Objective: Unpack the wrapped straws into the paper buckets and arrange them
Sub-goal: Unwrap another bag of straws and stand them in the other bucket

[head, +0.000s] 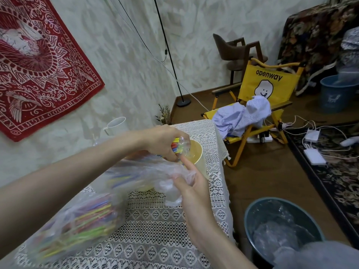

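My left hand [165, 140] grips a bundle of coloured straws [177, 146] still partly in clear plastic wrap, held over the open mouth of a cream paper bucket [200, 162] at the far end of the table. My right hand [191, 183] pinches the loose clear wrapper [155, 171] just in front of the bucket, its index finger pointing up toward the bundle. A larger clear bag of coloured straws [81, 220] lies on the lace tablecloth [155, 230] under my left forearm. A second bucket seems to sit behind the wrapper, mostly hidden.
A blue-grey bin [252, 210] lined with crumpled plastic stands on the floor right of the table. A white mug [116, 125] sits by the wall. A yellow folding chair [258, 90] with a shirt, cables and chargers lie beyond.
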